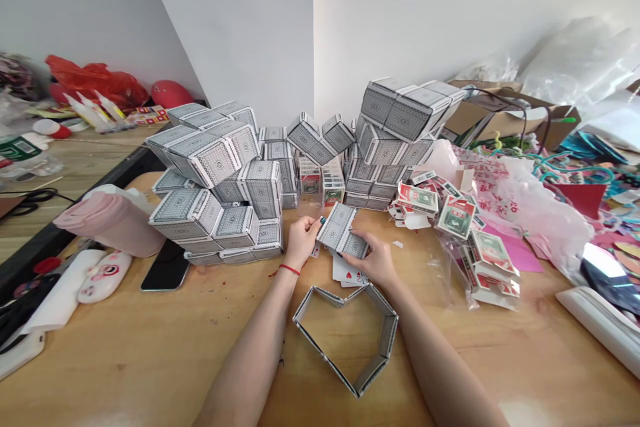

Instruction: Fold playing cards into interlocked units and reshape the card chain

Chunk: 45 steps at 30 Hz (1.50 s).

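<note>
Between my two hands is a small block of folded playing cards with grey patterned backs, tilted above the table. My left hand pinches its left edge, a red cord round the wrist. On its right end, the fingers of my right hand are closed. Loose playing cards lie face up beneath, one showing red hearts. Nearer to me, a heart-shaped ring of folded cards stands on the table between my forearms. Behind the hands rise stacks of grey card blocks, with a heart-shaped piece among them.
Opened card boxes and plastic bags lie to the right, with a white case beyond. On the left are a phone, a pink roll and a white mouse-like object. A wall closes off the back.
</note>
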Available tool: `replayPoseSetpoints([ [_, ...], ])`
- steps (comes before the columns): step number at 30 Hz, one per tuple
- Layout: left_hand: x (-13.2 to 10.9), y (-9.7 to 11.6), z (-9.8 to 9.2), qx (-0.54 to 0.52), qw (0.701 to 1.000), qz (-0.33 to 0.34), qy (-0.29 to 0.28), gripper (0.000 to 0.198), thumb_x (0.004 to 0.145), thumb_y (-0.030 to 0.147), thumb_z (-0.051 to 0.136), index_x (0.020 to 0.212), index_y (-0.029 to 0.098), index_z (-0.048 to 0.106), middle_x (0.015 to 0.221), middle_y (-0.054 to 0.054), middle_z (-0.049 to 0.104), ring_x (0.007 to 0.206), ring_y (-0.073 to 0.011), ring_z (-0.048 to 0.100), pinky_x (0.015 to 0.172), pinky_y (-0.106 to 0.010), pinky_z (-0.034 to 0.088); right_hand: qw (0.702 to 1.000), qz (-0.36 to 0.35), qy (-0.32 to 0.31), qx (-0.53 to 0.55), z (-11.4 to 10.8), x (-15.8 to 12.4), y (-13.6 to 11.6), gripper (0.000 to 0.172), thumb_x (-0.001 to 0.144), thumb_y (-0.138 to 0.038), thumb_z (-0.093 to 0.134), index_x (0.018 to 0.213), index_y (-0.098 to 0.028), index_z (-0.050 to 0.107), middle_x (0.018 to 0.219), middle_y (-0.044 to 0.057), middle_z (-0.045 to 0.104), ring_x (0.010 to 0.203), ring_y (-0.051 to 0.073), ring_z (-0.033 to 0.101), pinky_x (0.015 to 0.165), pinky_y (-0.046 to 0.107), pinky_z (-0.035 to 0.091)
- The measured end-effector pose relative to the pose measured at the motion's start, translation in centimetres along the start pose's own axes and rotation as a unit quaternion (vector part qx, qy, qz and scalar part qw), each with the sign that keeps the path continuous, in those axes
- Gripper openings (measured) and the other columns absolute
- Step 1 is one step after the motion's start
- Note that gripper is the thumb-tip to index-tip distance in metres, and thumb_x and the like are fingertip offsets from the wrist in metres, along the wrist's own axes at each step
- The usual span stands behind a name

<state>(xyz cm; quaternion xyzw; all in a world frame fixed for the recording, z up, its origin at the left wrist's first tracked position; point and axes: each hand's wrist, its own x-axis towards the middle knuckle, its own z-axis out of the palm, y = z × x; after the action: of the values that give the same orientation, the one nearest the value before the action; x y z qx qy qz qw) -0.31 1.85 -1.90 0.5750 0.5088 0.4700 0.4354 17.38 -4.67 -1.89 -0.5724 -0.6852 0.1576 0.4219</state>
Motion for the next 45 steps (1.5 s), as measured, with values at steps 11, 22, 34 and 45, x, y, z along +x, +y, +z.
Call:
replayPoseSetpoints([
  [11, -0.11, 0.26, -0.2, -0.063, 0.996, -0.069, 0.002, 0.032, 0.075, 0.044, 0.05, 0.058, 0.017, 0.043, 0.041, 0.008, 0.036, 0.034, -0.0055, 0.029, 0.038, -0.02, 0.02, 1.0, 0.009, -0.01, 0.019, -0.17, 0.28, -0.14, 0.048, 0.06, -0.041, 0.067, 0.101, -0.019, 0.057, 0.092, 0.007, 0.066, 0.077, 0.022, 0.062, 0.068, 0.032, 0.049],
  [22, 0.15, 0.16, -0.56, 0.066, 0.995, 0.032, -0.066, 0.035, 0.081, 0.04, 0.039, 0.056, 0.015, 0.039, 0.052, 0.004, 0.037, 0.052, -0.0077, 0.031, 0.048, -0.022, 0.02, 0.998, 0.004, -0.024, 0.06, -0.13, 0.27, 0.13, 0.046, 0.06, -0.036, 0.068, 0.101, -0.019, 0.058, 0.094, 0.007, 0.065, 0.081, 0.022, 0.062, 0.07, 0.032, 0.048],
  [34, -0.02, 0.17, -0.22, 0.073, 0.994, 0.04, -0.074, 0.033, 0.082, 0.037, 0.038, 0.057, 0.016, 0.039, 0.054, 0.004, 0.036, 0.054, -0.008, 0.031, 0.051, -0.022, 0.022, 0.999, 0.013, -0.022, 0.043, 0.03, 0.06, 0.37, 0.047, 0.06, -0.038, 0.068, 0.1, -0.018, 0.058, 0.092, 0.007, 0.066, 0.079, 0.022, 0.062, 0.069, 0.032, 0.048],
  [45, -0.05, 0.68, -0.22, -0.003, 0.994, 0.019, -0.106, 0.032, 0.079, 0.04, 0.043, 0.058, 0.016, 0.042, 0.054, 0.004, 0.039, 0.052, -0.0078, 0.033, 0.047, -0.02, 0.025, 0.998, 0.016, -0.018, 0.058, 0.17, 0.02, 0.57, 0.049, 0.059, -0.039, 0.069, 0.102, -0.019, 0.058, 0.093, 0.007, 0.066, 0.081, 0.023, 0.062, 0.071, 0.033, 0.049],
])
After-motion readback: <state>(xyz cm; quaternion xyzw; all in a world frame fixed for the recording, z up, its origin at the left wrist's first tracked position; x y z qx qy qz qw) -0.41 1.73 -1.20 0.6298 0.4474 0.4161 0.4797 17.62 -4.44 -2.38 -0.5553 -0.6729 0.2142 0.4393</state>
